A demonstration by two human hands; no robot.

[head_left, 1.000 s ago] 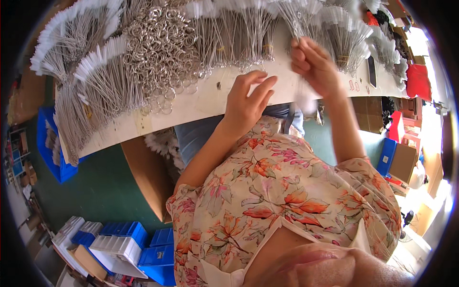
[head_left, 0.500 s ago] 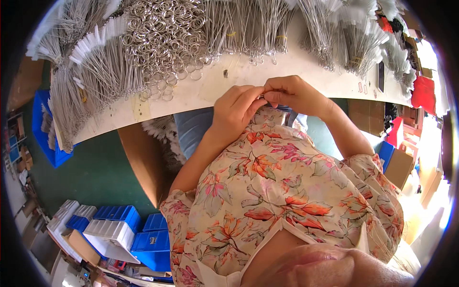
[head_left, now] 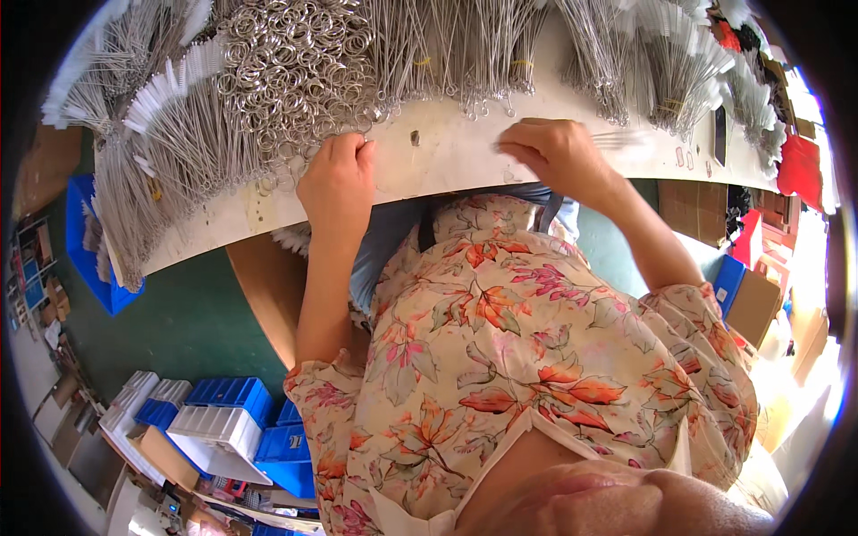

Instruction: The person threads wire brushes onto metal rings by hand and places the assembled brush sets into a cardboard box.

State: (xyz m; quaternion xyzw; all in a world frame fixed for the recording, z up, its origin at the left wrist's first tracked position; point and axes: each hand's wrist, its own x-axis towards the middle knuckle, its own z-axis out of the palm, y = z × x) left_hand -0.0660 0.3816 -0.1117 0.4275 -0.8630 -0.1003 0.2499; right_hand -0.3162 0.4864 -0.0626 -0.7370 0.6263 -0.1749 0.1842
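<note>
My left hand [head_left: 338,183] is at the near edge of a heap of silver split rings [head_left: 295,76], its fingers pressed together at the tabletop. Whatever is between its fingertips is too small to name. Farther right, my right hand [head_left: 559,159] hovers over the table's front edge with its fingers curled in, the tips smeared by motion. Thin pale streaks [head_left: 618,140], like blurred metal wires, stick out to the right from behind that hand. Whether the fingers grip them cannot be seen clearly.
Bundles of thin wire-handled brushes [head_left: 487,58] line the back of the white table [head_left: 447,156], with more brushes [head_left: 192,134] at the left. A dark flat object [head_left: 720,136] lies at the right. Blue bins [head_left: 284,451] stand at lower left, and a cardboard box [head_left: 268,286] below the table.
My hands, which were together at the table's front edge, have come apart. The left moved left to the rings; the right shifted slightly right, and blurred streaks now show beside it.
</note>
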